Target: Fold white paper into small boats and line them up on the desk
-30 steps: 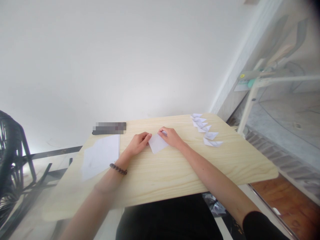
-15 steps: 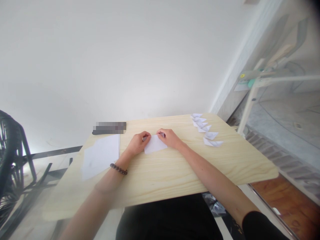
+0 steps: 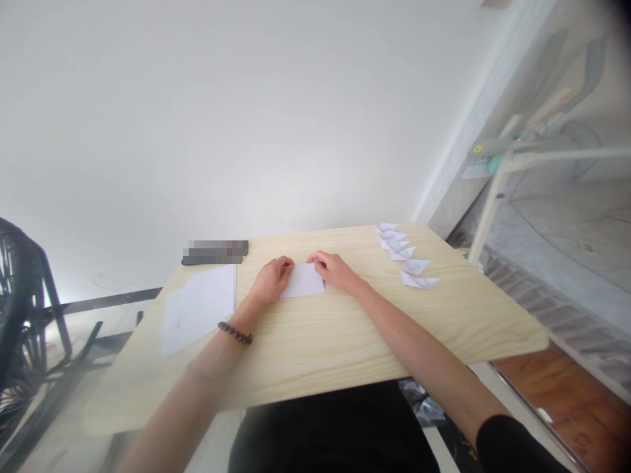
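Note:
A small white sheet of paper, roughly rectangular, is held between my two hands over the middle of the table. My left hand is closed on its left edge, thumb and fingers pinching near the upper corner. On the opposite side my right hand pinches the upper right corner, fingers bent. The paper's near edge faces me and shows fully. Whether its underside touches the table I cannot tell. A dark beaded bracelet circles my left wrist.
White paper sheets lie at the table's left. Behind them is a dark, pixelated object. Several folded paper pieces form a row at the right. The wooden table meets a white wall. A dark woven chair stands at far left.
The paper has shifted slightly left and turned, its near edge now more level. My right hand's fingers have moved a little along its top edge.

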